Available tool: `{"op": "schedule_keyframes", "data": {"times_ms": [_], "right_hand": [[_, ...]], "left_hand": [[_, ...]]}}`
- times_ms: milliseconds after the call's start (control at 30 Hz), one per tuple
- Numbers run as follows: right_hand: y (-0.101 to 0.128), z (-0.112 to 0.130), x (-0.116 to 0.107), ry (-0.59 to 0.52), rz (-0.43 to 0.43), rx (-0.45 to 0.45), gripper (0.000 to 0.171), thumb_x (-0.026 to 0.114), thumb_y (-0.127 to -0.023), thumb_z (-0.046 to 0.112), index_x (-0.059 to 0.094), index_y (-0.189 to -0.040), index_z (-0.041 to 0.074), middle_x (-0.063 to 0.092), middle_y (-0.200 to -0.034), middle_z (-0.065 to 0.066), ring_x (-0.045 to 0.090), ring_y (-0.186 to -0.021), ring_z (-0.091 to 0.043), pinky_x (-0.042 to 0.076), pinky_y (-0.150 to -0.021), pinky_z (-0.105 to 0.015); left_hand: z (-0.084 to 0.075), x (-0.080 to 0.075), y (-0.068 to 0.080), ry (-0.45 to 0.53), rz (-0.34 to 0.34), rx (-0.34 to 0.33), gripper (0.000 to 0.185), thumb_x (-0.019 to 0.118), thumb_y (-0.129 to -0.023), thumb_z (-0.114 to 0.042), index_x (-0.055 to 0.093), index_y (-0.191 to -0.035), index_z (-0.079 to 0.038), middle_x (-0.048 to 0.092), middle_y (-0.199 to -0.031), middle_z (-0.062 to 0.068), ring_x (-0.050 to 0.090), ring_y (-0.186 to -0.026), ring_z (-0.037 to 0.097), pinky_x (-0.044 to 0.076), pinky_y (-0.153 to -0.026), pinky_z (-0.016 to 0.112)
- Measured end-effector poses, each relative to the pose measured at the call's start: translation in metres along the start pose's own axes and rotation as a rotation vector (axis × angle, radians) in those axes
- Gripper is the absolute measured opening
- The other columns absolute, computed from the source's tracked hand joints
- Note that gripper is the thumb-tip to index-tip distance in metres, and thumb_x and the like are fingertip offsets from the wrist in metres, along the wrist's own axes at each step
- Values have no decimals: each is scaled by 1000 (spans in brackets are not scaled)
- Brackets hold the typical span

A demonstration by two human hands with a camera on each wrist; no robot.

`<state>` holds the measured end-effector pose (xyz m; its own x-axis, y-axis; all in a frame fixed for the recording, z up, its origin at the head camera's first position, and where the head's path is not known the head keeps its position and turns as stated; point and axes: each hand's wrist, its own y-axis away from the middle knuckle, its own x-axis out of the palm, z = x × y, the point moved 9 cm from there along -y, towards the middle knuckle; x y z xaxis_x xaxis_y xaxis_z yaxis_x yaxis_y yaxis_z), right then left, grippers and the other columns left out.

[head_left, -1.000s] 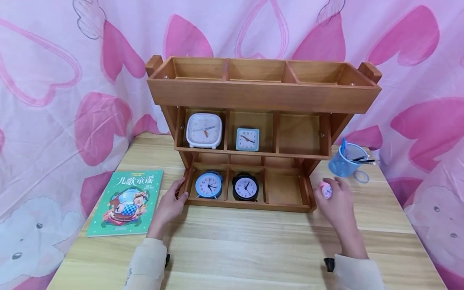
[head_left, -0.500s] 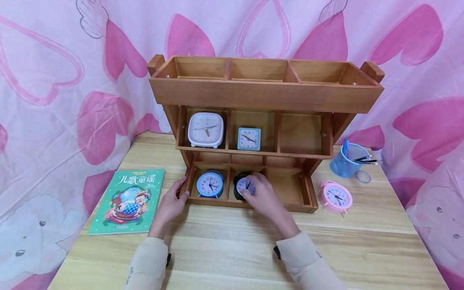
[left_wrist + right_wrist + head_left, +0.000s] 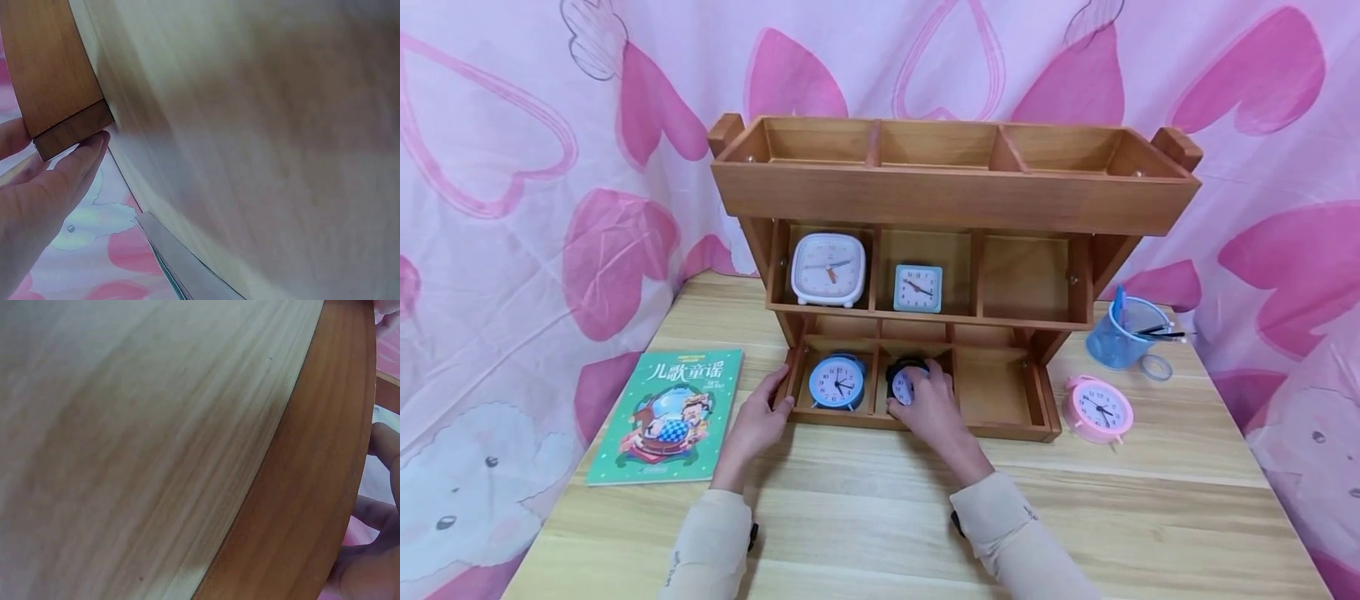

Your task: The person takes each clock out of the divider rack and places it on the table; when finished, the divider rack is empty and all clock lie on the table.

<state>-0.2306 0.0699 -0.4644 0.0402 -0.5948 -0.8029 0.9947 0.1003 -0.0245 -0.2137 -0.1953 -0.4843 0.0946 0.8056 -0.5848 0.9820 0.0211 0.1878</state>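
The right hand is reaching into the middle compartment of the bottom tier of the wooden shelf, its fingers curling over the black clock and covering most of the dial, so only the left part of the face and a bit of black rim are showing; the grip is closing around the clock, though how the thumb is lying cannot be told. In the right wrist view only fingertips are peeking past the shelf's front rail, and the clock itself is hidden. The left hand is resting against the shelf's lower left corner, fingers fairly straight and pressing on the wood; the left wrist view is showing them touching that corner, with the rest blurred. A blue clock is standing in the compartment just left of the black one. A pink clock is sitting on the worktop just right of the shelf, near a blue pen cup. A green book is lying left of the left hand.
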Motion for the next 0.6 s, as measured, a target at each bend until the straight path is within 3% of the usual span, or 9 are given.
{"op": "schedule_keyframes", "data": {"times_ms": [367, 600], "right_hand": [[16, 17, -41, -56, -115, -75, 47, 74, -81, 32, 67, -121, 9, 41, -143, -23, 42, -124, -41, 47, -96, -55], [42, -3, -85, -55, -206, -73, 48, 76, -79, 30, 68, -121, 8, 40, -143, -24, 40, -124, -42, 44, -96, -60]], "left_hand": [[2, 0, 1, 8, -1, -16, 57, 48, -99, -14, 29, -153, -18, 30, -154, 21, 28, -140, 41, 24, -113, 54], [4, 2, 0, 22, 6, -25, 57, 48, -100, -15, 29, -153, -18, 29, -155, 19, 27, -142, 38, 24, -114, 53]]}}
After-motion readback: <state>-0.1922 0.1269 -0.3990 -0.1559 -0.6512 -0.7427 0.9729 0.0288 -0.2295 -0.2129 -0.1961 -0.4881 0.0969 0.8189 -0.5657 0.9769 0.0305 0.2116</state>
